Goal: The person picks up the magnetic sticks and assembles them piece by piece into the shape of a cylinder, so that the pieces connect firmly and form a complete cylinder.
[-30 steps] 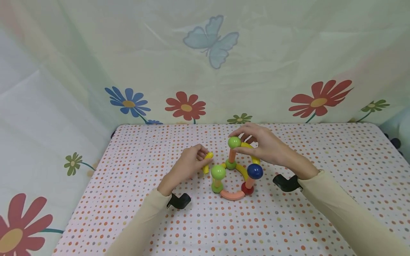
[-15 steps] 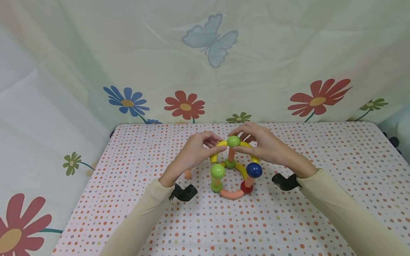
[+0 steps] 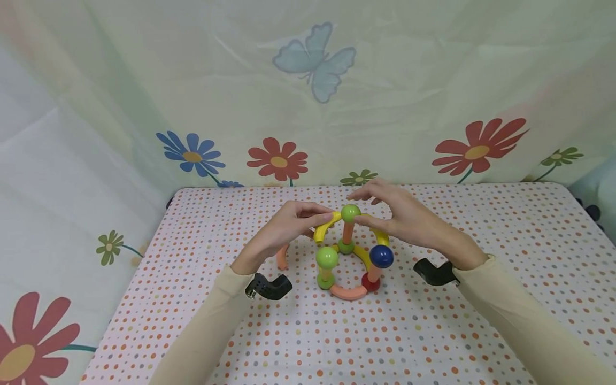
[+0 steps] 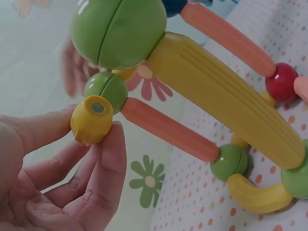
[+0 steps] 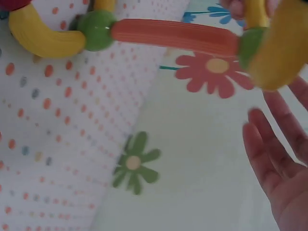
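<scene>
My left hand (image 3: 291, 222) pinches a curved yellow magnetic stick (image 3: 324, 230) between thumb and fingers. One end of that stick meets the top green ball (image 3: 351, 213) of the rear coral post (image 3: 348, 233); its hollow-looking end (image 4: 97, 108) faces the left wrist camera. My right hand (image 3: 409, 219) has its fingers loosely spread, the thumb by the green ball and a second curved yellow stick (image 3: 382, 237). That stick runs from the rear ball toward the blue ball (image 3: 382, 256) on the right post. At front left, another green ball (image 3: 327, 257) tops a yellow post (image 4: 231, 96).
The posts stand on a ring with a red ball (image 3: 370, 282), green balls, a curved coral stick (image 3: 348, 292) and yellow ones. A loose curved coral stick (image 3: 282, 259) lies left of it on the dotted tablecloth (image 3: 308, 342). A flowered curtain (image 3: 394, 107) hangs behind.
The left hand has carried the curved yellow stick up and right to the rear green ball. The right hand's fingers have loosened and lifted off the ball. The loose coral stick has come into view.
</scene>
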Motion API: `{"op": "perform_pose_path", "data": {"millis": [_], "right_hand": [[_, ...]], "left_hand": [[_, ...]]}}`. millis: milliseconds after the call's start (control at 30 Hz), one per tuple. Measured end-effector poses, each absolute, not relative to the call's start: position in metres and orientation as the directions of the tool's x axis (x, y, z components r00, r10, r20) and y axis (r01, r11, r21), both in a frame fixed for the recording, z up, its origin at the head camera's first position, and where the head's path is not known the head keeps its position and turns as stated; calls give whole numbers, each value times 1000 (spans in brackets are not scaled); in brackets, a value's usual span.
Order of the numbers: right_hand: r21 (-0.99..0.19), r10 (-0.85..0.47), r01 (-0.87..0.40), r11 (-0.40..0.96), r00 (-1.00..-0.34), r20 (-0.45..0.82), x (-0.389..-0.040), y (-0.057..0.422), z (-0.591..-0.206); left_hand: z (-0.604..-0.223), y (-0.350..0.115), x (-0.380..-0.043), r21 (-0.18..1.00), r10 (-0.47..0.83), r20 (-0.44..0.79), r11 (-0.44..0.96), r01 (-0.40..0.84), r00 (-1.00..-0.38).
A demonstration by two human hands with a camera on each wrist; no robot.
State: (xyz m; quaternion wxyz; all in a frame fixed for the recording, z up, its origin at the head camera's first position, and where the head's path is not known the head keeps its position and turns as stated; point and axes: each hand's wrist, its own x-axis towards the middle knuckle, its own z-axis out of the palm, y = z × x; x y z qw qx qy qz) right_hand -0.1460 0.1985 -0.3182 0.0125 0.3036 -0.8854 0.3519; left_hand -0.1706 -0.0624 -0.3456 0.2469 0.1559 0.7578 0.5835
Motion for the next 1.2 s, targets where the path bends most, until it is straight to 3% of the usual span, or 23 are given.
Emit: {"op": "perform_pose_path", "data": {"millis": [133, 200, 433, 767, 1067, 1200], "right_hand": [[-498, -567, -676, 543, -733, 376, -132, 188, -303], [-468, -621, -724, 507, -683, 384, -123, 179, -297], [-475, -787, -748, 464, -594, 168, -97, 150, -297], [-409, -799, -788, 459, -568, 198, -97, 142, -308], [-393, -778, -833, 388, -525, 345, -98, 147, -322], [-382, -753, -828, 411, -545, 369, -96, 146, -324]], "left_hand": [[-346, -64, -171, 964, 515, -197, 255, -70, -834], [-346, -65, -171, 964, 505, -201, 254, -78, -840], [-345, -68, -170, 962, 482, -222, 249, -111, -848], [-346, -67, -171, 964, 491, -242, 217, -151, -837], [-346, -65, -172, 972, 523, -226, 182, -151, -822], [-346, -64, -172, 971, 533, -235, 175, -165, -813]]}}
